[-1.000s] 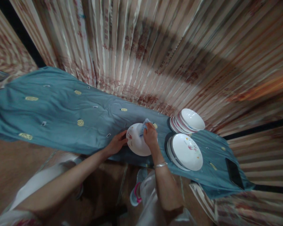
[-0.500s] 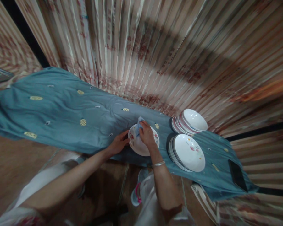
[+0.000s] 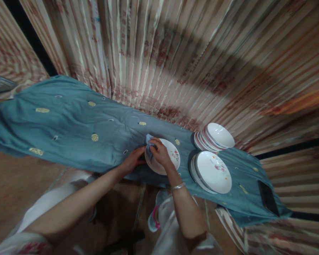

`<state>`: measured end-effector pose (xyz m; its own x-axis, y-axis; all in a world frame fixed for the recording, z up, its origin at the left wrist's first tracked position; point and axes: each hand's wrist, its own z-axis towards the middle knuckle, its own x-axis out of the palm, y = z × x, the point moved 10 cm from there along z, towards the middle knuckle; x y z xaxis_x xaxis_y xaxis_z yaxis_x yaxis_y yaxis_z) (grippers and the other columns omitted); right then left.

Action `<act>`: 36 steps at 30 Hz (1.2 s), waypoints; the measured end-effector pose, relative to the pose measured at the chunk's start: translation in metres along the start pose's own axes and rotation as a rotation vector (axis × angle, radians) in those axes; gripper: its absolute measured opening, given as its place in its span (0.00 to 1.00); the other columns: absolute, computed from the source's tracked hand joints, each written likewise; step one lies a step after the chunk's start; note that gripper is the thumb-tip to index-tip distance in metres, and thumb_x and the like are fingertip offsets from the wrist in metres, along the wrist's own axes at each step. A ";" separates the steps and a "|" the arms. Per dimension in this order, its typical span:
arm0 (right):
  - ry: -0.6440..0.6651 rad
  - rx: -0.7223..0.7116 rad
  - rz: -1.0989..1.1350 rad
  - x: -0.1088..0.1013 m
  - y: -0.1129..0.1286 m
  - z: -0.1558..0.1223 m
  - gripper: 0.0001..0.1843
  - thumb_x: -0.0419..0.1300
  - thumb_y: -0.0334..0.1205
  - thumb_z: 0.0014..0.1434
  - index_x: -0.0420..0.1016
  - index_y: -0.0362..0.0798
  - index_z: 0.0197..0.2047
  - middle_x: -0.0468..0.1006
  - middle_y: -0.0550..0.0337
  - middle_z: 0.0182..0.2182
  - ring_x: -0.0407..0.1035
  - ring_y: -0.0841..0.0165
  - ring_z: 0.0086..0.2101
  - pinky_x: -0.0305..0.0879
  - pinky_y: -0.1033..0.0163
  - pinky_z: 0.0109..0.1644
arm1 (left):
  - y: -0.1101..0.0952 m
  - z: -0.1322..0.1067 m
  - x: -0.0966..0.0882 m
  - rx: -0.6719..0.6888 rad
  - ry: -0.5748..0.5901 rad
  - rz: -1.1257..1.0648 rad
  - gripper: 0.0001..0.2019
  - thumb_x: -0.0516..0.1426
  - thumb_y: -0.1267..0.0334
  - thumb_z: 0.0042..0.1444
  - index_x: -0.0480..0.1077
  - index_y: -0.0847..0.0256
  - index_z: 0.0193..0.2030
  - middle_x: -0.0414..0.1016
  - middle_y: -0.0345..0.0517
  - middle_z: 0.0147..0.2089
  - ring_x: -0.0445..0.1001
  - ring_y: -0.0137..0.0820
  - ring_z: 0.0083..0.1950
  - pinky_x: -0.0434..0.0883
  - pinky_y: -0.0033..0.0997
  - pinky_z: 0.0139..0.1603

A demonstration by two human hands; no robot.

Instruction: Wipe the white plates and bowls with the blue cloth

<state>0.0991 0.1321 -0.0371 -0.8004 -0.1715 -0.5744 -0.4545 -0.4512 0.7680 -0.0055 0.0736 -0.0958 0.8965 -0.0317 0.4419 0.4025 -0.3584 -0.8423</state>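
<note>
A white plate with a small floral print lies before me on the teal cloth. My left hand grips its left rim, fingers closed at the edge. Over the plate's left part, my right hand presses a light blue cloth against the surface; the fingers are bunched around it. Part of the plate is hidden under the right hand. To the right is a stack of floral plates, and behind that stands a stack of white bowls, tilted.
A black phone lies near the right end of the cloth-covered surface. Behind it hangs a striped, pleated curtain. Dark poles stand at the left and reach in from the right. My sandalled foot is below.
My right hand with the blue cloth has moved left across the plate, uncovering more of its right-hand floral print. My left hand stays at the rim.
</note>
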 end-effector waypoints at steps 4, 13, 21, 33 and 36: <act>0.032 -0.006 0.071 0.005 0.002 -0.003 0.13 0.59 0.33 0.59 0.80 0.50 0.46 0.77 0.53 0.53 0.70 0.62 0.56 0.62 0.56 0.64 | 0.001 0.000 0.007 -0.021 0.076 -0.054 0.29 0.56 0.37 0.56 0.76 0.58 0.53 0.77 0.55 0.58 0.69 0.49 0.64 0.72 0.47 0.56; 0.156 0.009 0.143 0.012 0.011 -0.011 0.08 0.62 0.34 0.59 0.83 0.51 0.39 0.80 0.55 0.48 0.73 0.64 0.51 0.65 0.58 0.60 | 0.001 0.001 0.006 -0.048 0.073 -0.091 0.34 0.51 0.31 0.56 0.75 0.58 0.52 0.78 0.54 0.56 0.71 0.47 0.62 0.72 0.45 0.55; 0.326 0.078 0.172 0.016 0.016 -0.024 0.05 0.64 0.38 0.60 0.82 0.49 0.35 0.82 0.55 0.43 0.76 0.65 0.46 0.69 0.61 0.55 | 0.003 0.002 0.000 -0.070 0.002 -0.054 0.30 0.53 0.33 0.55 0.76 0.59 0.46 0.82 0.49 0.44 0.77 0.43 0.52 0.74 0.39 0.47; 0.501 0.118 0.259 0.011 0.031 -0.047 0.04 0.66 0.38 0.56 0.81 0.47 0.31 0.81 0.59 0.35 0.75 0.66 0.39 0.69 0.61 0.49 | -0.004 -0.002 -0.001 0.012 -0.027 0.055 0.24 0.61 0.40 0.52 0.77 0.59 0.44 0.81 0.50 0.46 0.76 0.43 0.50 0.74 0.38 0.46; 0.524 0.150 0.229 0.008 0.030 -0.053 0.03 0.67 0.37 0.55 0.81 0.48 0.30 0.82 0.60 0.35 0.75 0.66 0.39 0.69 0.62 0.49 | -0.002 0.000 -0.005 0.018 -0.046 0.053 0.21 0.61 0.45 0.53 0.78 0.58 0.45 0.81 0.51 0.48 0.77 0.44 0.51 0.74 0.39 0.45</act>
<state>0.0992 0.0709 -0.0338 -0.6020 -0.6772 -0.4230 -0.3737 -0.2292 0.8988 -0.0109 0.0747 -0.0970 0.9239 -0.0072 0.3826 0.3575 -0.3406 -0.8696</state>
